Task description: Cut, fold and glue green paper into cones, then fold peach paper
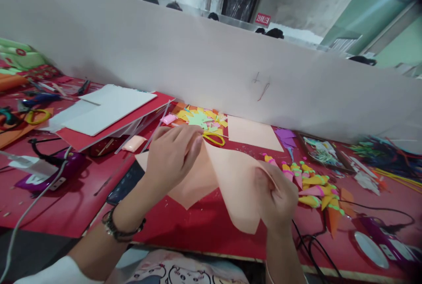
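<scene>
A thin peach-coloured sheet [235, 183] is bent into a curve between my two hands. My left hand [174, 152] is closed at its upper left corner, with the fingertips partly hidden. On the right edge, my right hand [277, 194] grips the sheet between thumb and curled fingers. More peach sheet [189, 189] lies flat on the red table under my left hand; whether it is a separate piece cannot be made out. Just beyond my left fingertips are scissors with yellow handles [216, 140]. Another peach sheet [252, 132] lies flat against the partition.
Colourful scraps [201, 119] lie at the back, beside a pink packet [169, 119]. Small cone-shaped pieces [314, 187] are heaped right, near a tray [325, 154]. A dark phone [125, 185], stacked boards [112, 106] and a purple power strip [66, 172] sit left. Cables cross both sides.
</scene>
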The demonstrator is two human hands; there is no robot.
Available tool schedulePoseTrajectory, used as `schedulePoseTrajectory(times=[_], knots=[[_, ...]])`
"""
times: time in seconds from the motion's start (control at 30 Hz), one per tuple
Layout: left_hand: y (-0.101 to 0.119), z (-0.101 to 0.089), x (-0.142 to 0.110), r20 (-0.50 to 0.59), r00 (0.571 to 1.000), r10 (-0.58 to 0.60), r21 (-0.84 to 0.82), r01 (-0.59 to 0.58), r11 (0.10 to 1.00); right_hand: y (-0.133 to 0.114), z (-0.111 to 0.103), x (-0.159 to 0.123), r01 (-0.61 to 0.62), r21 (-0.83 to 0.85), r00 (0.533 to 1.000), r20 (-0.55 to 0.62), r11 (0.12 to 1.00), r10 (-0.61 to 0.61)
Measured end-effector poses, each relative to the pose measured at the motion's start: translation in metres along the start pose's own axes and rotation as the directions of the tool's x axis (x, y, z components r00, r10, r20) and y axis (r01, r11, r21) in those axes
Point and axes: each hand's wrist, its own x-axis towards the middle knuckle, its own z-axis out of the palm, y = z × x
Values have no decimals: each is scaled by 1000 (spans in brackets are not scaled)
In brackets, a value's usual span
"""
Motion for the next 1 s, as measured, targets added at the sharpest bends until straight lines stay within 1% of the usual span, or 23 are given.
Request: schedulePoseTrajectory(times=[0.1, 0.2, 0.27, 0.3, 0.43, 0.57, 0.8, 0.9, 1.0], knots=[[-3, -2, 3, -53, 997, -58, -103, 52, 993, 0, 1, -1, -107, 19, 993, -53, 994, 108], [-7, -5, 6, -31, 996, -81, -196, 73, 978, -1, 2, -1, -212, 27, 976, -47, 977, 213], [-9, -6, 8, -22, 997, -80, -247, 72, 966, -2, 3, -1, -270, 1, 963, -17, 963, 270], [-9, -7, 9, -23, 997, -75, -273, 66, 960, -2, 4, -1, -304, -14, 953, -20, 953, 304], [-9, -8, 10, -22, 998, -64, -385, 51, 921, 2, 7, -4, -411, -12, 908, -99, 912, 408], [-9, -7, 9, 15, 999, -51, -490, 52, 870, 8, 9, -8, -440, -27, 897, -63, 898, 438], [-9, 1, 9, 84, 992, -94, -607, 126, 785, 12, 10, -13, -452, -27, 892, -21, 892, 451], [-10, 2, 8, 90, 990, -107, -613, 140, 778, 13, 11, -14, -455, -47, 890, -15, 889, 455], [-12, 4, 6, 85, 992, -95, -582, 127, 803, 14, 13, -15, -452, -35, 892, -17, 891, 452]])
